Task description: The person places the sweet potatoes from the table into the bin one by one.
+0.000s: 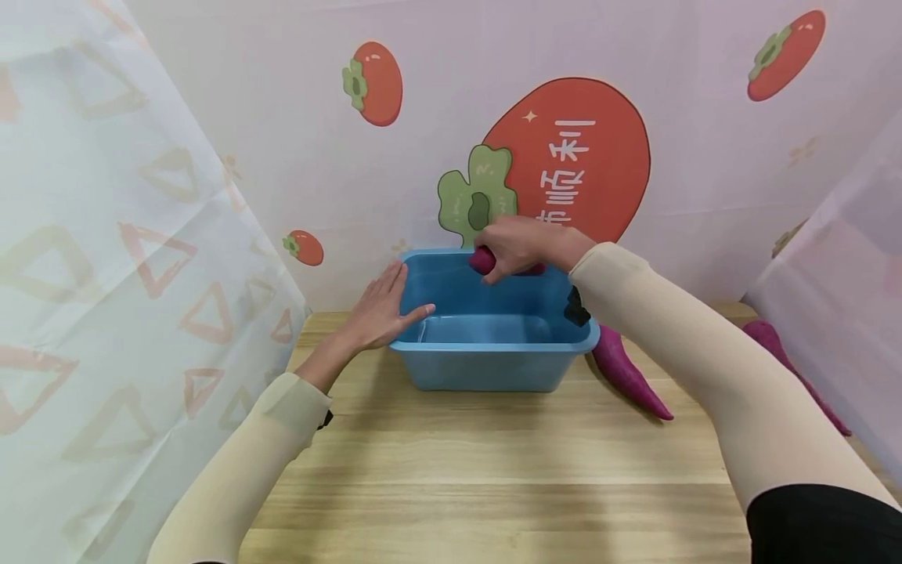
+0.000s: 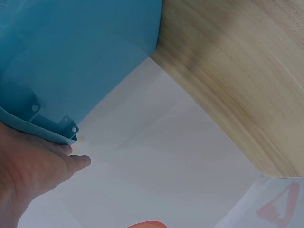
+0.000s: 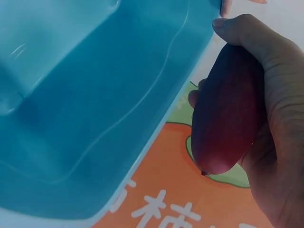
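With our R hand (image 1: 517, 241) we're gripping a purple sweet potato (image 3: 227, 111) near the far rim of the blue tub (image 1: 486, 370), its long axis running approx. parallel to that rim; our L hand (image 1: 383, 309), fingers straight, is touching the tub's left side.

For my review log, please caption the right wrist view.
Right hand gripping a purple sweet potato near a blue basin.

blue basin (image 1: 486, 368): rectangular, upright on table (image 1: 493, 470) | purple sweet potato (image 3: 230, 114): held near basin's far rim
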A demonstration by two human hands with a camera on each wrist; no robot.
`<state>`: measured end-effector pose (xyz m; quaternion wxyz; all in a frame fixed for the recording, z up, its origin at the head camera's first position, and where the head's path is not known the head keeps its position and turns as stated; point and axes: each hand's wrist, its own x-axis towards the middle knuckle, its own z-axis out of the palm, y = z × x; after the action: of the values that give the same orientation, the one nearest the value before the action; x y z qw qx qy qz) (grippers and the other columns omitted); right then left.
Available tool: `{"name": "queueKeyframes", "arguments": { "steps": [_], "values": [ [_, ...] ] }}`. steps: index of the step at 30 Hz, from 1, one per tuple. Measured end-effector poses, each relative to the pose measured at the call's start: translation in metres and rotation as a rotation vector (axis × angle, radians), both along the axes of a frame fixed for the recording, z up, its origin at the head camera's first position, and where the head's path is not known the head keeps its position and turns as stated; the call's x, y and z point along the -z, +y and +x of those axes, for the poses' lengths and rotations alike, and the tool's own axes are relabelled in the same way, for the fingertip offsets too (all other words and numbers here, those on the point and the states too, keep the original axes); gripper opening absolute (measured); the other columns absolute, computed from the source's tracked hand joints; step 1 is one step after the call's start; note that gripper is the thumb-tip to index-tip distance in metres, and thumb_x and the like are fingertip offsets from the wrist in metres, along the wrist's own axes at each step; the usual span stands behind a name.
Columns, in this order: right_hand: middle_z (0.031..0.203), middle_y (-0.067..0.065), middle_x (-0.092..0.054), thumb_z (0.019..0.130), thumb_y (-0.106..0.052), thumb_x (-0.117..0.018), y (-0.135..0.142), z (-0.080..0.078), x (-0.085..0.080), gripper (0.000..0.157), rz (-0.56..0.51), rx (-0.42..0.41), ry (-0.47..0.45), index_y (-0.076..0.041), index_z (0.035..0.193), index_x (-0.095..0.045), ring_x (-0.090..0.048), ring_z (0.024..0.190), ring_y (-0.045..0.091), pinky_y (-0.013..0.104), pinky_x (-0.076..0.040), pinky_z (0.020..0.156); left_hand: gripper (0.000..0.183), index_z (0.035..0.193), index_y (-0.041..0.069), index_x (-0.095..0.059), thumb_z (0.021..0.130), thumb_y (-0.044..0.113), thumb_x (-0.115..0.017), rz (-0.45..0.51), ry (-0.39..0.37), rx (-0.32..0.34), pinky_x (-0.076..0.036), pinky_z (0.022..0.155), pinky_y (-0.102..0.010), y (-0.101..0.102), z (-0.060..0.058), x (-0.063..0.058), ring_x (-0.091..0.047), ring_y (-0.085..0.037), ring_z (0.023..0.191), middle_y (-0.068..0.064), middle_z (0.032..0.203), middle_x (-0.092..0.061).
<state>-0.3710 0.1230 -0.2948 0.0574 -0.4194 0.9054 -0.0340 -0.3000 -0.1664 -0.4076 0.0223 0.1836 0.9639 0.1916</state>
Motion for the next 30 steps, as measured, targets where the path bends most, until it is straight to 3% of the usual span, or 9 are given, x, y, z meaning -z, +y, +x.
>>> {"name": "queueKeyframes", "arguments": {
  "steps": [13,30],
  "values": [
    [0.114,0.01,-0.076,0.08,-0.045,-0.092,-0.024,-0.014,0.011,0.063,0.047,0.018,-0.021,-0.009,0.128,-0.073,-0.073,0.098,0.026,0.042,-0.064,0.085,0.106,0.17,0.004,0.001,0.102,0.072,-0.043,-0.014,-0.003,-0.001,-0.005,0.131,-0.059,0.001,0.0,0.0,0.005,-0.031,0.165,-0.014,0.179,0.002],
    [0.113,0.01,-0.076,0.083,-0.048,-0.089,-0.042,-0.024,0.022,0.061,0.041,0.003,-0.033,-0.008,0.127,-0.072,-0.072,0.098,0.026,0.041,-0.063,0.086,0.107,0.169,0.003,0.001,0.102,0.073,-0.044,0.0,0.0,-0.003,-0.005,0.131,-0.059,-0.001,-0.002,0.003,0.005,-0.03,0.165,-0.013,0.179,0.003]
  ]
}}
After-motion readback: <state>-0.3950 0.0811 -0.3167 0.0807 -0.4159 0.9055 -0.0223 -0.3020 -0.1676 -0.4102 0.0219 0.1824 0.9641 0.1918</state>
